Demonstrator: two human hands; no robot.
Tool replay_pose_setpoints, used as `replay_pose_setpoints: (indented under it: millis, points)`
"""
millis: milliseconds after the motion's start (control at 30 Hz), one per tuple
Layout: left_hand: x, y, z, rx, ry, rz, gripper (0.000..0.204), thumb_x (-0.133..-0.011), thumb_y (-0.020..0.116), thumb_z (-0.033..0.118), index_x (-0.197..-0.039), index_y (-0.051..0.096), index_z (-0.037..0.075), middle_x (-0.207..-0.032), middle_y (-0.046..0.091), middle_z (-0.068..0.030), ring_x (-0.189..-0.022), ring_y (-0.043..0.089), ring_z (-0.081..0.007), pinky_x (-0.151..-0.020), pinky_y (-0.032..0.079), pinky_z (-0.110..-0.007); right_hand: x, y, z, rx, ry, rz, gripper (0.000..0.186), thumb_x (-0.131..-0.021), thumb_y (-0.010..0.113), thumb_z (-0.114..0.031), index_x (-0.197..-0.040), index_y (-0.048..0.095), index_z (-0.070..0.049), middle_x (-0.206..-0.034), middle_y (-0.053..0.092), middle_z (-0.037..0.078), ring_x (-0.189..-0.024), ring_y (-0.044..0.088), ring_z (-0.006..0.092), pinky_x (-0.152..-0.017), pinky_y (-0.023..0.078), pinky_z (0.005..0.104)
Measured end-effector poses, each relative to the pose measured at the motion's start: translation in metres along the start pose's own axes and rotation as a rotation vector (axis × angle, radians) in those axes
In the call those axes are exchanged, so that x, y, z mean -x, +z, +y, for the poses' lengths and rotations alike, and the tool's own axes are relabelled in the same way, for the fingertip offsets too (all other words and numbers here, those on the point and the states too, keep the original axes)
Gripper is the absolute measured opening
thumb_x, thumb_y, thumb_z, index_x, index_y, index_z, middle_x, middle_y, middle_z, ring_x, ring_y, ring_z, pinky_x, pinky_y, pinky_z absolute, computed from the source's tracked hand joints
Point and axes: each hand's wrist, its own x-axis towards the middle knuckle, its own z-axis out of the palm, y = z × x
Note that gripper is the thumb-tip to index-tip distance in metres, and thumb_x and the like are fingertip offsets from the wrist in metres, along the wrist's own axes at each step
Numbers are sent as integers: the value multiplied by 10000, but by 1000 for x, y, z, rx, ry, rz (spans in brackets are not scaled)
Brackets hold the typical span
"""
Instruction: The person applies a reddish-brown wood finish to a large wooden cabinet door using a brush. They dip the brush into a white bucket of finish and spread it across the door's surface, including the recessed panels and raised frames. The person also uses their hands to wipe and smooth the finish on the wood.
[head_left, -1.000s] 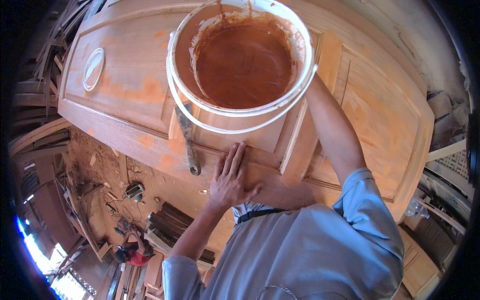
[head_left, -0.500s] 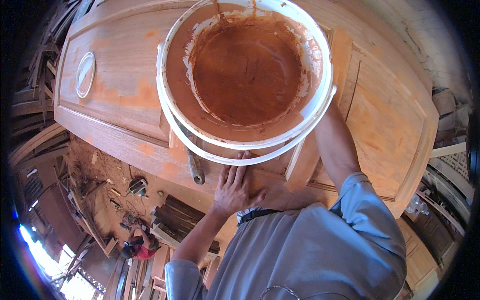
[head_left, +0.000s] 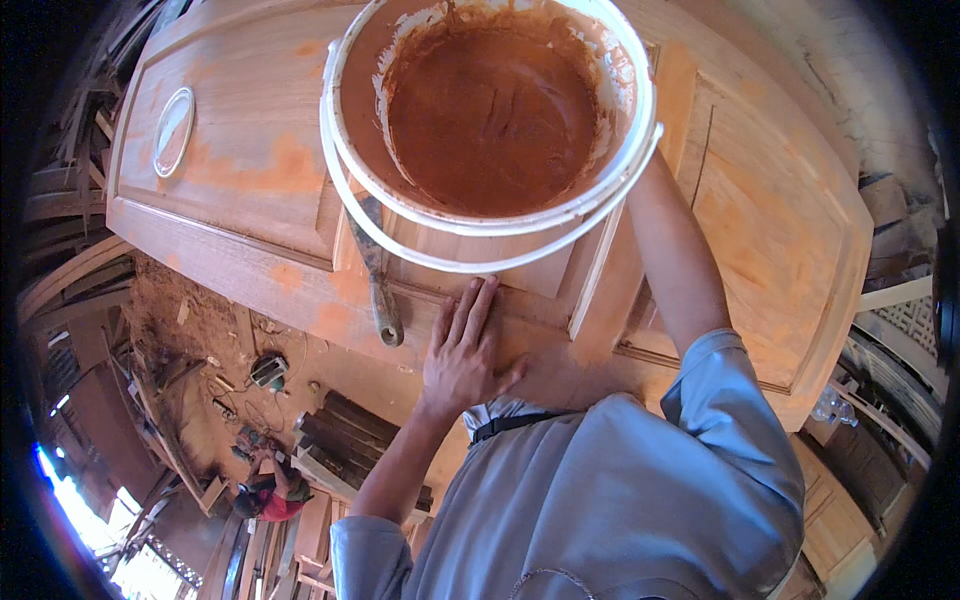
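Note:
A white plastic bucket (head_left: 345, 130) with reddish-brown paste (head_left: 495, 120) in it is raised above a panelled wooden door (head_left: 250, 225), its white handle hanging toward me. My right forearm (head_left: 680, 240) reaches up behind the bucket's right side; the bucket hides that hand and its grip. My left hand (head_left: 462, 345) lies on the door's near edge, fingers stretched out and thumb apart, holding nothing. Left of it rests what looks like a putty knife (head_left: 380, 300), its handle with a hole toward me and its blade partly under the bucket.
A round white lid (head_left: 174, 132) with brown paste lies on the door's left part. Orange-brown smears mark the wood. At lower left, a person in red (head_left: 270, 498) crouches near a power tool (head_left: 268, 372) and stacked boards (head_left: 350, 440). Timber leans along the left side.
The bucket has moved up and away from me, uncovering more of the putty knife and the door's near edge. My left hand stays nearly in place.

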Motion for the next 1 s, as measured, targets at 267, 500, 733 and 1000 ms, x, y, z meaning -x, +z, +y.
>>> replay_pose_setpoints:
  millis: [267, 500, 733, 1000]
  points:
    - [-1, 0, 3, 3, -21, 82, 875, -817, 714, 490, -1500, 425, 26, -1619, 321, -93, -1496, 301, -273, -1217, 232, -479, -36, -142, -50, 352, -164, -38, 312, -893, 649, -189, -1187, 614, -91, -1244, 627, 206, -1130, 576, 350, -977, 441, 538]
    - [1, 3, 5, 15, -2, 173, 837, -832, 721, 425, -1502, 422, 24, -1598, 355, -132, -1478, 334, -299, -1214, 239, -478, 53, -341, -77, 915, -120, 138, 333, -1012, 564, -297, -1207, 641, -38, -1243, 628, 189, -1182, 593, 365, -989, 474, 407]
    - [0, 3, 7, -9, -15, 165, 789, -864, 694, 402, -1499, 423, 20, -1592, 359, -154, -1468, 350, -311, -1214, 239, -478, 193, -392, -85, 892, 155, 348, 259, -1016, 599, -228, -1115, 632, 9, -1114, 636, 159, -1017, 626, 287, -894, 504, 374]
    - [1, 3, 9, -32, -6, 170, 764, -893, 673, 419, -1486, 429, 3, -1583, 362, -174, -1467, 344, -327, -1213, 233, -484, 291, -369, -68, 723, 507, 408, 305, -1029, 570, -269, -1165, 623, -1, -1131, 639, 152, -1041, 616, 287, -867, 512, 399]
